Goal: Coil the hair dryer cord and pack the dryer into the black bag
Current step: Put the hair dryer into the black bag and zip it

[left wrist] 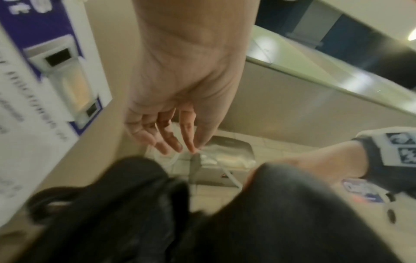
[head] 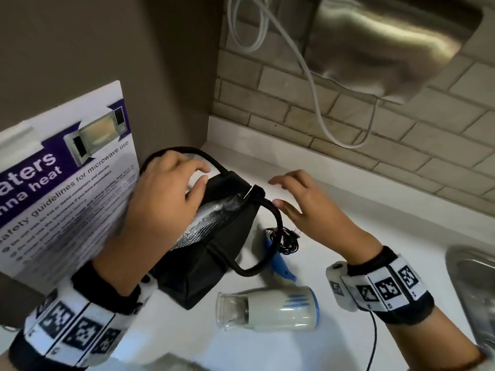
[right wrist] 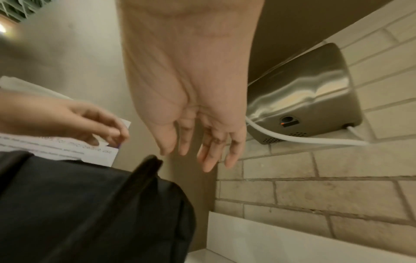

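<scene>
The black bag stands on the white counter with its silver-lined top open; it also fills the low part of the left wrist view and the right wrist view. My left hand lies over the bag's open top with fingers relaxed and holds nothing. My right hand hovers open just right of the bag's strap, its fingers spread. The cream hair dryer with a blue handle lies on the counter in front of the bag. Its black cord sits in a small bundle beside the bag.
A microwave safety poster leans at the left. A steel hand dryer with a white cable hangs on the tiled wall behind. A metal sink lies at the right edge.
</scene>
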A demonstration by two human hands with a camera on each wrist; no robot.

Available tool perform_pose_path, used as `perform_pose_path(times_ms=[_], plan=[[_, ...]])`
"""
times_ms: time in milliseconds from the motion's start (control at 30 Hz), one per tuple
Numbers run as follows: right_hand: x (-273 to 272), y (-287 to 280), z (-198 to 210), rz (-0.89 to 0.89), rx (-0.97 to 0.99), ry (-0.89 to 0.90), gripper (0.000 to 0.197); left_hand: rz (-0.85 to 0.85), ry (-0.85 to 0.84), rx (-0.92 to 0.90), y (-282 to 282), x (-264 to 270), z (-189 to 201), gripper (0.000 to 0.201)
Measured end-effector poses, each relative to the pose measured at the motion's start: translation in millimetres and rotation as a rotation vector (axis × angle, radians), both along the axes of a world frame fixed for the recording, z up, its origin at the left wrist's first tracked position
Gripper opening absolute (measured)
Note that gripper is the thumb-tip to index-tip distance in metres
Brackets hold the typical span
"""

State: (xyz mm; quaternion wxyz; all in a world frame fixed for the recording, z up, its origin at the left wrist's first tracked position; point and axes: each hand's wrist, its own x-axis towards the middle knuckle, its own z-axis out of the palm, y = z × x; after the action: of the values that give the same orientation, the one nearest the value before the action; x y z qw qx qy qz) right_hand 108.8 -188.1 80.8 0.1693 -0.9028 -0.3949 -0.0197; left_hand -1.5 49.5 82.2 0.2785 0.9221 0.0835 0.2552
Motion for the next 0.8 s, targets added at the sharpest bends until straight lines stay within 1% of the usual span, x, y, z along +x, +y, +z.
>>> perform_pose_path(times_ms=[67, 100, 200, 233, 300, 367, 433, 467, 500, 567, 633, 733, 800], plan=[[2, -12, -4, -0.076, 0.021, 0.018, 0.034, -0.096, -0.121, 0.009, -19, -8, 10, 0.019], [4, -17, -9, -0.101, 0.029, 0.027, 0.033, -0.156, -0.151, 0.021, -29, -12, 13, 0.019], [13, -31, -29, -0.119, 0.014, 0.041, 0.025, -0.356, -0.174, 0.102, -63, -17, 11, 0.016], [17, -35, -39, -0.117, -0.021, 0.056, 0.022, -0.424, -0.158, 0.161, -75, -17, 5, 0.015], [24, -42, -62, -0.117, -0.149, 0.091, 0.023, -0.571, -0.069, 0.278, -97, -16, -14, 0.018], [25, -47, -85, -0.084, -0.275, 0.126, 0.026, -0.707, 0.046, 0.314, -115, -14, -39, 0.018], [24, -51, -103, -0.040, -0.376, 0.145, 0.031, -0.769, 0.155, 0.343, -130, -14, -65, 0.010], [22, -54, -111, -0.025, -0.421, 0.144, 0.036, -0.782, 0.219, 0.355, -135, -15, -76, 0.012], [21, -56, -117, -0.012, -0.459, 0.145, 0.042, -0.786, 0.293, 0.369, -139, -15, -86, 0.018], [18, -59, -125, -0.005, -0.485, 0.174, 0.054, -0.783, 0.461, 0.405, -146, -15, -103, 0.038], [15, -58, -129, -0.016, -0.457, 0.171, 0.058, -0.784, 0.615, 0.429, -148, -16, -114, 0.061], [13, -54, -132, -0.022, -0.448, 0.121, 0.058, -0.764, 0.718, 0.394, -149, -19, -123, 0.088], [13, -54, -135, -0.018, -0.463, 0.087, 0.058, -0.777, 0.758, 0.424, -149, -19, -125, 0.098]])
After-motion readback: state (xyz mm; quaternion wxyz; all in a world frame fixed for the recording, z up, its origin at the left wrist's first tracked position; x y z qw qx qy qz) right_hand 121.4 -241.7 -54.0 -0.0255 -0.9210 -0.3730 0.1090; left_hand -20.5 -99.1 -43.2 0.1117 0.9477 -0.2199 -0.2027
